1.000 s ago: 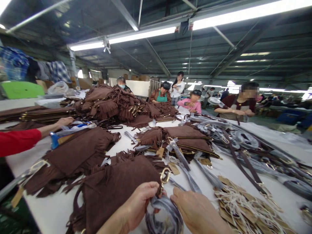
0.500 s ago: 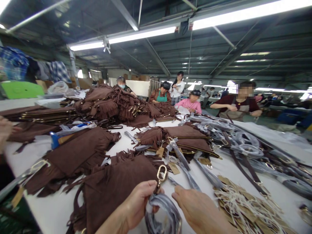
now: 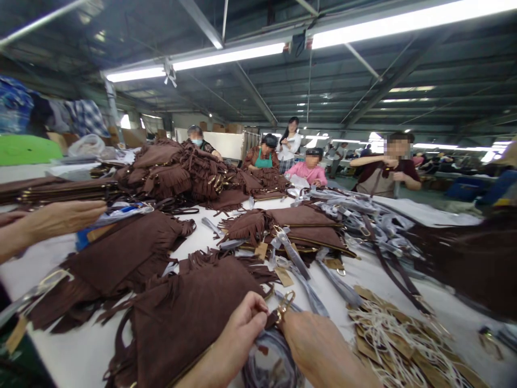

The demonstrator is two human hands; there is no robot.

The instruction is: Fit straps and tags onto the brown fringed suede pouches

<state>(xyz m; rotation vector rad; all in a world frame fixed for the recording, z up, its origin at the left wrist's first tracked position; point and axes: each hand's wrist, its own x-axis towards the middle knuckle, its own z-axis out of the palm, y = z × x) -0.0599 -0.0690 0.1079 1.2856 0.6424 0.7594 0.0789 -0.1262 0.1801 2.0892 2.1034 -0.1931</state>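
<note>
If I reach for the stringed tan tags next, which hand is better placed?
Probably the right hand: both hands are at the wrapped strap coil, but the right is nearer the stringed tags, which lie to its right. The left hand is across the coil.

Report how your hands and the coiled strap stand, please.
Left hand pinching strap's brown end; right hand at gold clasp. Wrapped coil below, between them. Fringed bag beside left hand.

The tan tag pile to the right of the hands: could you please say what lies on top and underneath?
On top of the tan tags, white strings lie tangled, hiding parts of them. White table shows around the pile; whatever is underneath is covered.
</note>
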